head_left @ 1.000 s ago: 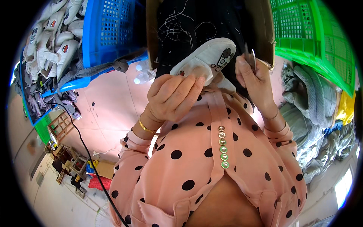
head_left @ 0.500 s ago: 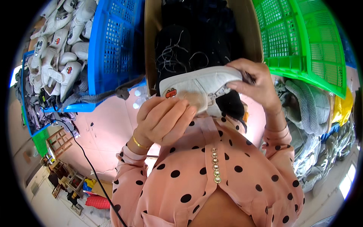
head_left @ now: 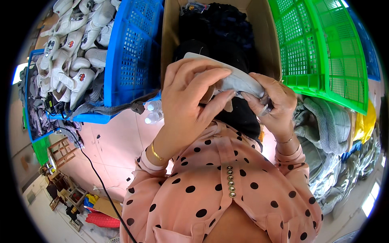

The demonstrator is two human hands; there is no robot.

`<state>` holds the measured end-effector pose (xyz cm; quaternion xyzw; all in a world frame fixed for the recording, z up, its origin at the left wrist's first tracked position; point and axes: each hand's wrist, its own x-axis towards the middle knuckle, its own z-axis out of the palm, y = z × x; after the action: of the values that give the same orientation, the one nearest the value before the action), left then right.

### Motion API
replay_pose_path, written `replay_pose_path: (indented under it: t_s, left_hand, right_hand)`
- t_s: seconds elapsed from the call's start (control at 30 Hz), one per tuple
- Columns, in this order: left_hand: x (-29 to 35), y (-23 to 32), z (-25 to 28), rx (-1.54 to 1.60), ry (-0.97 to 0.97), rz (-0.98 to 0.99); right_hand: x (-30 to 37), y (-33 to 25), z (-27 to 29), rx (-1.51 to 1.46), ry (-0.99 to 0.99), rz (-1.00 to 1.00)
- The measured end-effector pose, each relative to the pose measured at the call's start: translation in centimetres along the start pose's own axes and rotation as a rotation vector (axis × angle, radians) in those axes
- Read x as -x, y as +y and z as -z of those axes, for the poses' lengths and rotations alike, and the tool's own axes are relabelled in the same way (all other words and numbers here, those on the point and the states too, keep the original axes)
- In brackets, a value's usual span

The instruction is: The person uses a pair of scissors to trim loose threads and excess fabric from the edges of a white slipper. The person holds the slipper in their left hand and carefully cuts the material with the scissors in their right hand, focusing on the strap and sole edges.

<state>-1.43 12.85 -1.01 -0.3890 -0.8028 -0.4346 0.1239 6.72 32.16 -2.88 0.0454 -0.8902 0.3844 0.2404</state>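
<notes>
A white shoe (head_left: 240, 82) lies sideways in front of me, held between both hands over my dark-clothed lap. My left hand (head_left: 190, 95) curls over its toe half, fingers across the top and thumb along the lower side, and hides most of that part. Around the heel end, my right hand (head_left: 277, 103) has its fingers and thumb closed. A small shiny or dark bit shows there by the right fingers, too small to make out.
Left of me, a blue plastic crate (head_left: 131, 60) stands beside piled white shoes (head_left: 83, 81). Ahead is a cardboard box (head_left: 265, 36) with dark contents. A green crate (head_left: 302, 52) stands right, near grey fabric (head_left: 324, 125). A black cable (head_left: 99, 178) crosses at left; bottles (head_left: 154, 117) stand on the floor.
My left hand has moved up and right, from the shoe's near side to over its toe half. The shoe has tilted, so its red patch no longer shows. My right hand stays at the heel.
</notes>
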Motion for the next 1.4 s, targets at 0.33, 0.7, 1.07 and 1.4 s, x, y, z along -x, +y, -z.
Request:
replay_pose_path:
  t_s: [0.33, 0.7, 1.07, 1.4]
  left_hand:
    - [0.0, -2.9, 2.6, 0.359, 0.307, 0.462]
    - [2.5, -0.5, -2.0, 0.266, 0.001, 0.363]
    - [3.4, -2.1, -2.0, -0.073, 0.032, -0.282]
    - [5.7, -3.6, -0.7, 0.149, -0.604, -0.209]
  right_hand:
    - [1.4, 0.2, 0.2, 0.056, 0.214, -0.1]
    - [4.4, 0.5, -4.2, -0.65, 0.322, -0.595]
    - [7.4, -3.4, -6.5, -1.207, 0.101, -1.076]
    - [5.8, 0.4, -1.8, -0.289, -0.174, -0.574]
